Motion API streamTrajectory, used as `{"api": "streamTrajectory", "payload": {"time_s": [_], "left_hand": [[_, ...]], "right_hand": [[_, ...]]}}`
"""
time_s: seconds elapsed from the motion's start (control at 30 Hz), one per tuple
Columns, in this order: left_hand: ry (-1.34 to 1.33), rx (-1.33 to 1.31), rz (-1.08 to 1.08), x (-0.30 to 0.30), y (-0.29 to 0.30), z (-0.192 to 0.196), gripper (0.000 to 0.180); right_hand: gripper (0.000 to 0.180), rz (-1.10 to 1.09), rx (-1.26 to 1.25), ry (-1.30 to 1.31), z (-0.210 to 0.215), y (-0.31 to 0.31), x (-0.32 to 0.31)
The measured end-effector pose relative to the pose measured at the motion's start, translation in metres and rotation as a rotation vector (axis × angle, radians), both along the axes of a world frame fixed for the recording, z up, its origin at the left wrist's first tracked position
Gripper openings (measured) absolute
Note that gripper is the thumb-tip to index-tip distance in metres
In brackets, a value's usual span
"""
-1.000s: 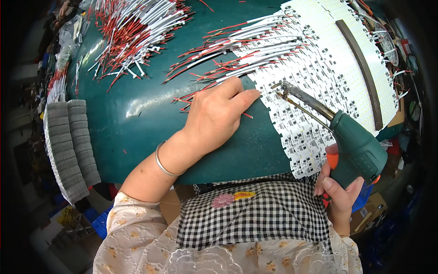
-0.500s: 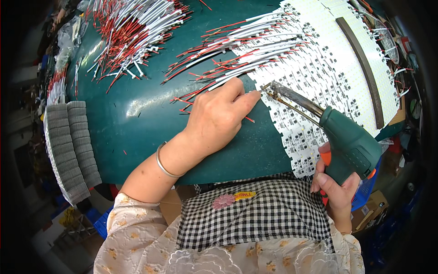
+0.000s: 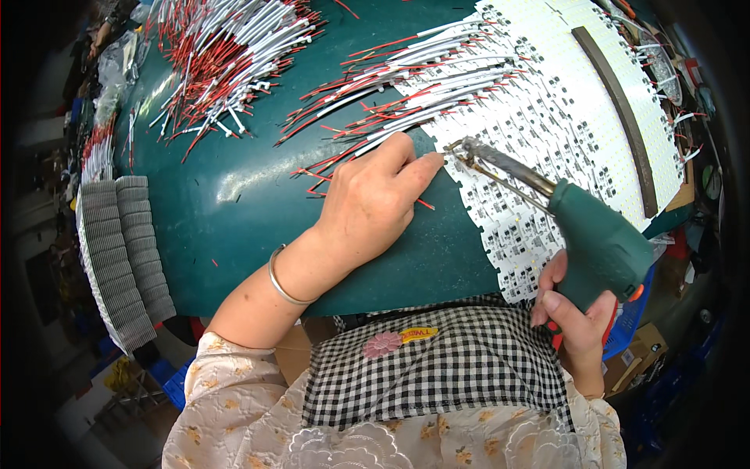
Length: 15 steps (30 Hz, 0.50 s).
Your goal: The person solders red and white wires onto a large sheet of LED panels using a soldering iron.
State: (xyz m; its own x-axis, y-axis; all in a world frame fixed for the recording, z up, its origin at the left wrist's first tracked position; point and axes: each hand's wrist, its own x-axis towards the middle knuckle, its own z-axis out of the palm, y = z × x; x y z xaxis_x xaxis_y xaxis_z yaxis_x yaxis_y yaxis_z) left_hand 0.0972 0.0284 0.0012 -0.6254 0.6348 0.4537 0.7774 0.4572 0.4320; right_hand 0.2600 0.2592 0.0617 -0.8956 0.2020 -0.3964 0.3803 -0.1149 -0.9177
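My left hand (image 3: 375, 187) is closed in a pinch at the left edge of the white circuit boards (image 3: 512, 234). A thin wire is between its fingertips, mostly hidden by the hand. My right hand (image 3: 576, 316) grips the handle of a green soldering gun (image 3: 601, 246), with the index finger curled over the trigger. The gun's metal tip (image 3: 461, 148) is just right of my left fingertips, over the boards' edge. Beyond my left hand lies a spread of red and white wires (image 3: 406, 109), their right ends over the boards.
A large pile of red and white wires (image 3: 234, 55) lies at the far left of the green table mat (image 3: 258, 211). Grey ribbed strips (image 3: 129, 258) stand at the left edge. A dark curved bar (image 3: 621, 117) rests across the boards at the right.
My right index finger now covers the orange trigger that showed before. The soldering gun's body has shifted very slightly; its tip stays by my left fingertips. The left hand is nearly still.
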Motion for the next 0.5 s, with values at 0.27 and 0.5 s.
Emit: {"api": "streamTrajectory", "payload": {"time_s": [0.27,0.5], "left_hand": [[-0.002,0.022,-0.010,-0.001,0.001,0.000,0.046],[-0.155,0.024,-0.015,-0.006,-0.001,0.002,0.047]], "right_hand": [[0.063,-0.075,-0.136,0.077,0.006,0.010,0.001],[0.058,-0.143,-0.025,0.062,0.011,-0.008,-0.005]]}}
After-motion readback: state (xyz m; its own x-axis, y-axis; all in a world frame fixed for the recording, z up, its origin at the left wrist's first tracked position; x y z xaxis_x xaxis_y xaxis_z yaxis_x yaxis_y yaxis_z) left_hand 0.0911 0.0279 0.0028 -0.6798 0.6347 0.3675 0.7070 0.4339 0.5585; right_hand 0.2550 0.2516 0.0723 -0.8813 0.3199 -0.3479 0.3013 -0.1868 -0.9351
